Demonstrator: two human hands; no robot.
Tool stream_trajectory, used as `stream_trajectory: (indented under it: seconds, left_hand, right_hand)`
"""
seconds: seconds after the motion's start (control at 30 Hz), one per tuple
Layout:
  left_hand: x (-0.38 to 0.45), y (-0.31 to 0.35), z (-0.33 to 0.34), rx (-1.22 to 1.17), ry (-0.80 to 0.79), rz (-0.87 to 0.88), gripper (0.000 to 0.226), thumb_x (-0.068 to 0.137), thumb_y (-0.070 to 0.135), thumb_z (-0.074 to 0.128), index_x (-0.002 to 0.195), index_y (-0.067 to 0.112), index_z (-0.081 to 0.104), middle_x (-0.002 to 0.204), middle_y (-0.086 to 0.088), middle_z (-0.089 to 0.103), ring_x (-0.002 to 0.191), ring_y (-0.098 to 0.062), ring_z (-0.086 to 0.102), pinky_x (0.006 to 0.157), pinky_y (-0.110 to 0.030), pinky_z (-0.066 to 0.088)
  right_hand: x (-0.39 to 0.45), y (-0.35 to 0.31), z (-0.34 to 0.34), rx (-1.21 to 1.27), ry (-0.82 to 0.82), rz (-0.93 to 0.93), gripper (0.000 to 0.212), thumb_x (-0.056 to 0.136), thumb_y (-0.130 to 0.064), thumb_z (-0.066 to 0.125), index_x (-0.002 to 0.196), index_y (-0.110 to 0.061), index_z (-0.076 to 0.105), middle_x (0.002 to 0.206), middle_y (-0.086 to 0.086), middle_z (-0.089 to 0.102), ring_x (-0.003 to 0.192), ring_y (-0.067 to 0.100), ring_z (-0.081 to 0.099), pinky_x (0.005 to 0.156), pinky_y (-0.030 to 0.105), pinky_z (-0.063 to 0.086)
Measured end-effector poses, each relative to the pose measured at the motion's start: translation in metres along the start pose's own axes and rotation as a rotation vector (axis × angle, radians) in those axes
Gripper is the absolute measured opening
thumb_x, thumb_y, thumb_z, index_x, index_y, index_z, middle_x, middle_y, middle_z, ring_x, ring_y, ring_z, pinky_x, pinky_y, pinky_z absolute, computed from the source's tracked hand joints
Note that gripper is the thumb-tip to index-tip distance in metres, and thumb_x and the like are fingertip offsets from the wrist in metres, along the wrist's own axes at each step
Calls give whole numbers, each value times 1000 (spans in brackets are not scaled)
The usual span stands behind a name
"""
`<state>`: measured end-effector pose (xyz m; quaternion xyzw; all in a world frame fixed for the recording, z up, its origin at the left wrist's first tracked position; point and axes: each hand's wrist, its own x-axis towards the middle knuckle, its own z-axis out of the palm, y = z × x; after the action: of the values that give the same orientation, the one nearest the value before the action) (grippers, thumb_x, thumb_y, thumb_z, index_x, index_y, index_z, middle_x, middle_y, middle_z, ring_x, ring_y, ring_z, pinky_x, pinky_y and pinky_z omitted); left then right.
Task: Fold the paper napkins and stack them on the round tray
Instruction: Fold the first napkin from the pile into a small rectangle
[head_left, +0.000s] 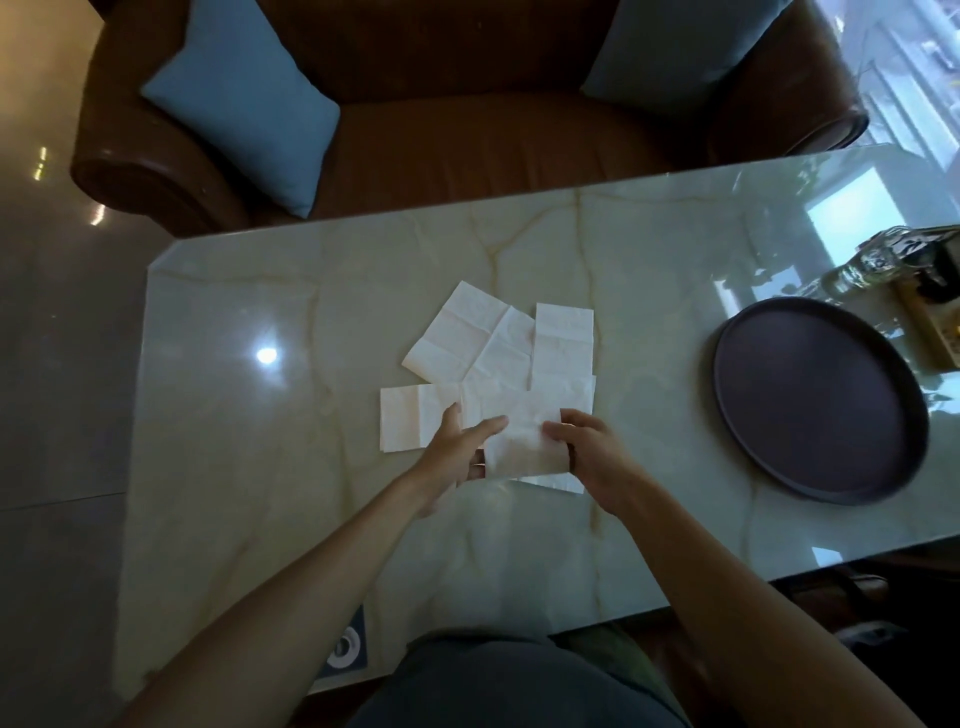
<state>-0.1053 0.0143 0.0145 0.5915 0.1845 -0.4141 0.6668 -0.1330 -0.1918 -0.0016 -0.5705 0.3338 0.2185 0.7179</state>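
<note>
No brand, label or writing can be read on any of the things. Both hands hold one white paper napkin (524, 441) just above the counter (260, 467): the left hand (457, 449) pinches its left edge, thumb on top and fingers under it, and the right hand (587, 452) closes on its right edge. This napkin is nearly square and its edges run about parallel to the near edge of the counter. Beyond it and to its left the other napkins (498, 343) lie flat in a loose, overlapping cluster; one long napkin points away from the person, and two others are turned diagonally. The round tray (815, 400), dark with a low rim, stands well apart at the right with nothing on it.
</note>
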Motion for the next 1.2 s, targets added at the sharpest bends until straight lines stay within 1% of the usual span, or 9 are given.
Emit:
stream_trajectory:
  seconds: [0.13, 0.3, 0.47, 0.67, 0.8, 0.9, 1.03, 1.13, 1.2]
  left_hand:
    - [0, -2, 7, 43, 22, -28, 51, 95, 29, 69, 136, 1, 55, 128, -18, 69, 111, -29, 71, 95, -47, 58]
    - [-6, 4, 17, 52, 66, 55, 20, 97, 22, 67, 112, 12, 74, 110, -12, 78, 103, -29, 75, 89, -42, 61]
    - [-11, 14, 31, 64, 16, 100, 26, 97, 18, 66, 122, 22, 70, 111, -5, 78, 102, -24, 75, 85, -41, 61]
    - [-8, 21, 48, 35, 44, 114, 26, 99, 8, 55, 110, 21, 75, 100, -8, 75, 81, -28, 71, 67, -35, 58]
    - [-8, 21, 55, -49, 24, 145, 33, 102, 6, 48, 100, 24, 76, 99, -4, 73, 80, -29, 68, 71, -38, 56]
    - [-7, 21, 58, -47, 11, 172, 46, 104, 2, 39, 93, 23, 78, 108, -3, 73, 85, -28, 70, 81, -42, 56]
    - [-7, 24, 66, 18, -12, 194, 53, 102, -2, 35, 82, 24, 77, 108, -6, 72, 88, -25, 68, 74, -34, 58]
    - [-9, 27, 69, 43, -49, 205, 50, 102, -1, 36, 87, 23, 77, 105, -7, 71, 91, -26, 67, 73, -32, 57]
    - [-8, 28, 68, 44, -73, 204, 39, 99, 4, 42, 106, 23, 75, 104, -8, 70, 91, -24, 66, 75, -33, 56]
  right_hand:
    - [-13, -5, -3, -74, 19, -75, 17, 92, -6, 65, 107, -1, 73, 106, 21, 75, 90, 29, 71, 80, 43, 57]
    - [-23, -16, -7, -83, -45, -101, 20, 92, -7, 66, 111, -2, 72, 111, 18, 75, 100, 31, 72, 91, 45, 56]
    - [-29, -34, -18, -61, -97, -133, 22, 96, -3, 58, 114, -5, 72, 107, 10, 78, 93, 22, 74, 81, 34, 60]
    - [-34, -53, -32, -89, -73, -147, 39, 95, 11, 42, 76, -8, 71, 87, 8, 68, 73, 19, 63, 55, 20, 50]
    - [-35, -60, -45, -43, -83, -148, 42, 93, 9, 41, 72, -10, 72, 79, 3, 69, 70, 18, 60, 60, 23, 44]
    - [-32, -66, -54, -6, -69, -138, 31, 97, -5, 47, 87, -11, 75, 83, 4, 71, 75, 20, 64, 70, 31, 48]
    - [-29, -71, -60, -105, -104, -81, 26, 99, -28, 57, 117, -14, 69, 101, 9, 73, 89, 22, 69, 81, 36, 56]
    - [-31, -74, -59, -193, -177, -76, 22, 94, -20, 67, 113, -9, 71, 98, 3, 72, 87, 16, 69, 78, 32, 57]
    - [-32, -76, -57, -249, -201, -105, 13, 92, -9, 68, 104, -6, 71, 90, 3, 72, 80, 14, 69, 68, 26, 56]
